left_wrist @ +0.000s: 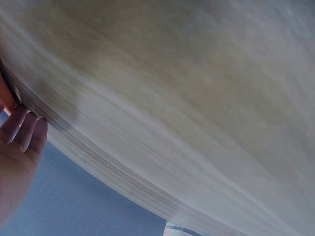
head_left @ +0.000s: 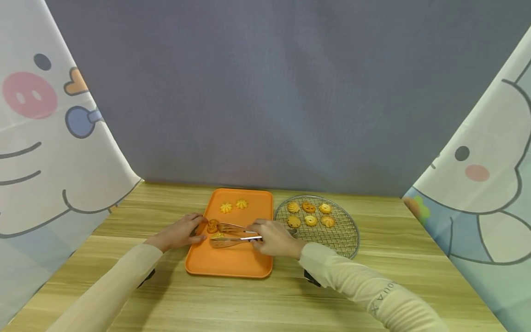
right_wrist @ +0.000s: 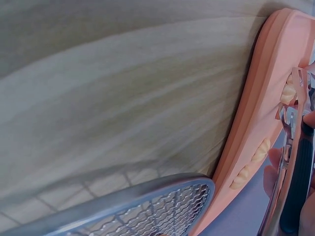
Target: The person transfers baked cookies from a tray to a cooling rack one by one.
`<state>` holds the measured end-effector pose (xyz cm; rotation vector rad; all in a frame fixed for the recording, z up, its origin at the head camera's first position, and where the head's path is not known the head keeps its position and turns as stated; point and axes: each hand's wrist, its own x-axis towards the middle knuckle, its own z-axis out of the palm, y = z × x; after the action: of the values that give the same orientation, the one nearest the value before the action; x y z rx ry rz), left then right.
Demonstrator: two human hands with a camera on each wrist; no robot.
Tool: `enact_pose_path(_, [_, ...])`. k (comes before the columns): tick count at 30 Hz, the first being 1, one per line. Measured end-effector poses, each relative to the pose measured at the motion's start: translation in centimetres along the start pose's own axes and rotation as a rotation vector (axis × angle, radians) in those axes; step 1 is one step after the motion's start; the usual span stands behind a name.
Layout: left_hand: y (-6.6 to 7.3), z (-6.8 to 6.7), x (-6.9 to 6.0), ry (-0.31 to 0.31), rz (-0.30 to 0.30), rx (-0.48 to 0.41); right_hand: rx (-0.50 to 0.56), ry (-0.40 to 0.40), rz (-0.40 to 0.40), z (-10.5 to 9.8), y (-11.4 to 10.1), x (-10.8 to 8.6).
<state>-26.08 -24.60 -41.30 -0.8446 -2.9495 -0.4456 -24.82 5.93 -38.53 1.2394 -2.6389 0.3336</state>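
An orange tray (head_left: 232,267) lies on the wooden table, with two yellow cookies (head_left: 242,203) near its back edge. A brown cookie (head_left: 213,225) and a yellow cookie (head_left: 217,235) sit at its left side. My right hand (head_left: 274,237) grips metal tongs (head_left: 232,241) over the tray; their two ends are apart around the yellow cookie, and whether they touch it I cannot tell. In the right wrist view the tongs' dark handle (right_wrist: 299,182) is in my fingers. My left hand (head_left: 182,232) rests at the tray's left edge, fingers relaxed, beside the brown cookie.
Right of the tray stands a round wire rack (head_left: 340,233) holding several cookies in two rows, among them a pretzel-like one (head_left: 309,207). A grey cloth (head_left: 265,101) hangs behind the table (head_left: 386,230), with printed cartoon cloths on both sides.
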Motion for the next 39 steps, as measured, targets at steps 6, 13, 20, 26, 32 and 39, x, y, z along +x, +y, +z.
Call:
enact_pose_path(6, [0.13, -0.13, -0.10, -0.004, 0.001, -0.002, -0.007, -0.010, 0.012, 0.09, -0.29, 0.20])
enact_pose_path(13, [-0.02, -0.03, -0.08, -0.004, 0.000, -0.007, -0.020, -0.007, 0.002, 0.05, -0.36, 0.16])
enact_pose_path(20, [-0.14, 0.09, -0.03, -0.001, 0.002, -0.006, -0.021, 0.004, -0.010, 0.03, -0.32, 0.04])
enact_pose_path(26, [-0.07, -0.02, -0.03, -0.008, -0.006, -0.011, 0.002, 0.000, 0.001, 0.02, -0.33, 0.17])
enact_pose_path(32, [-0.05, -0.04, -0.06, -0.005, 0.005, -0.010, -0.004, -0.002, -0.016, 0.19, -0.39, 0.43])
enact_pose_path(39, [-0.12, 0.06, -0.02, 0.010, 0.031, -0.004, -0.020, 0.000, -0.018, 0.22, -0.42, 0.44])
